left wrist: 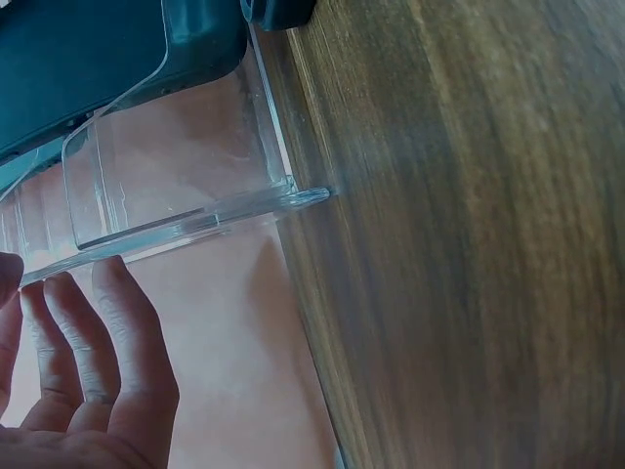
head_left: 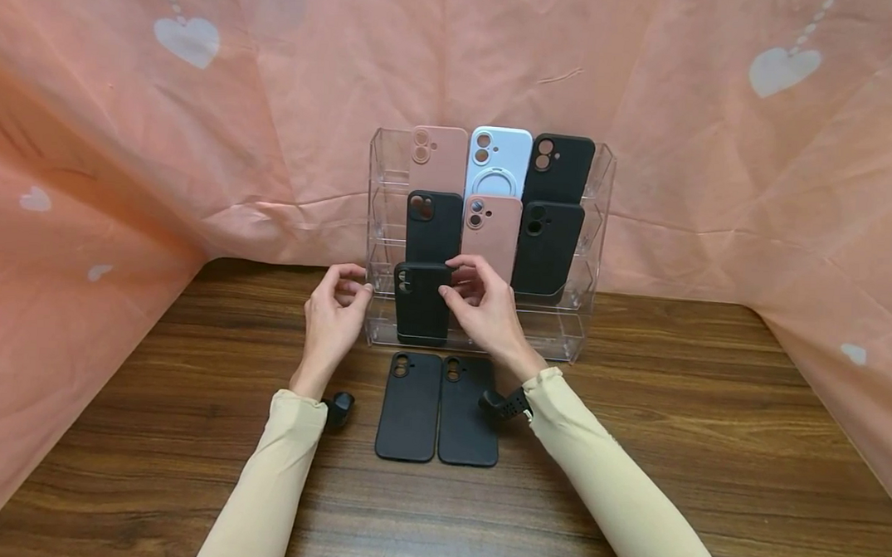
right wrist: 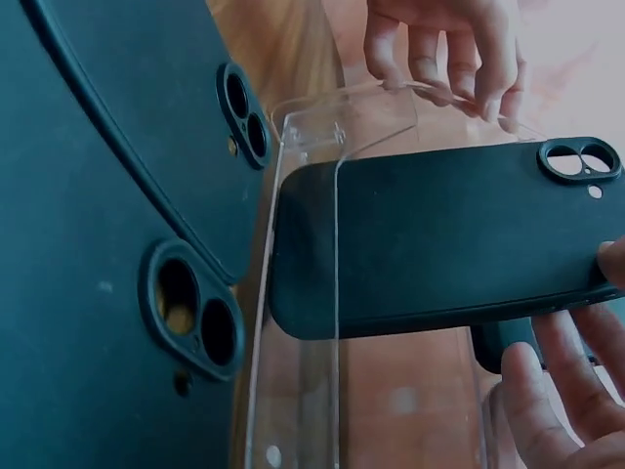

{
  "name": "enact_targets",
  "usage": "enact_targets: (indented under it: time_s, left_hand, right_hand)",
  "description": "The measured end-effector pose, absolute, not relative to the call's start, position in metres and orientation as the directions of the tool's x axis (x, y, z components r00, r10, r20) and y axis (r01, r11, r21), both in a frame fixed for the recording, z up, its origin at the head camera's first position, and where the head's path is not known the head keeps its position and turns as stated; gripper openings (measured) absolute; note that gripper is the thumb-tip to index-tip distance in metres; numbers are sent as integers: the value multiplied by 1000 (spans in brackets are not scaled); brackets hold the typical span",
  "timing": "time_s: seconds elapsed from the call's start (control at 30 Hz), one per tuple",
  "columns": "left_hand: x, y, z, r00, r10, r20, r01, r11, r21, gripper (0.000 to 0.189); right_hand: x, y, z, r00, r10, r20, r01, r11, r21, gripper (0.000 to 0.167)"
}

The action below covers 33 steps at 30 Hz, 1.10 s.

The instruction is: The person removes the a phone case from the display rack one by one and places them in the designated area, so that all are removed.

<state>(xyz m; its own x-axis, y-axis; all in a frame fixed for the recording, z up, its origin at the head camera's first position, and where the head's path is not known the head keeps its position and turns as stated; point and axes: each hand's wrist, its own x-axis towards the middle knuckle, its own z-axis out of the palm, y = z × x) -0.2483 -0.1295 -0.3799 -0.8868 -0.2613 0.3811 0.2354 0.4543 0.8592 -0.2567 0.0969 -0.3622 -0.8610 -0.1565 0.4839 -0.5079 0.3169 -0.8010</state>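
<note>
2 loose blk cases [head_left: 408, 414], 1 held case [head_left: 422, 311], 6 upper cases [head_left: 496, 239].
Loose pair's lying flat on bench [head_left: 677, 455], prob. left to do; R hand [head_left: 489, 309] is pinching held case in btm tier w/ fingers; L hand [head_left: 334, 311] is gripping clear stand's side [head_left: 371, 225], fingers curled; upper 6 are standing, prob. done.

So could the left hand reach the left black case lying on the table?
Probably yes: nothing covers that case and the left hand is nearby, though its fingers must first leave the clear stand.
</note>
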Motion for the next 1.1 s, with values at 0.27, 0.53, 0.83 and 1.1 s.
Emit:
enact_targets:
  time_s: [0.27,0.53,0.83,1.1]
  left_hand:
    - [-249,-130,-380,-886,-259,384,243,447,861,20]
    - [-248,-130,-380,-890,-258,377,236,447,863,21]
    - [-249,-129,-380,-883,-270,384,240,444,863,20]
    - [-249,-129,-380,-881,-272,388,241,448,861,20]
  right_hand:
    - [-256,98,-365,-872,-177,457,-486,184,-855,37]
    - [-254,100,-365,-869,-184,459,-487,158,-859,35]
    - [-250,105,-361,-865,-163,475,-498,144,-855,34]
    - [-248,110,-352,-850,-151,505,-522,111,-846,35]
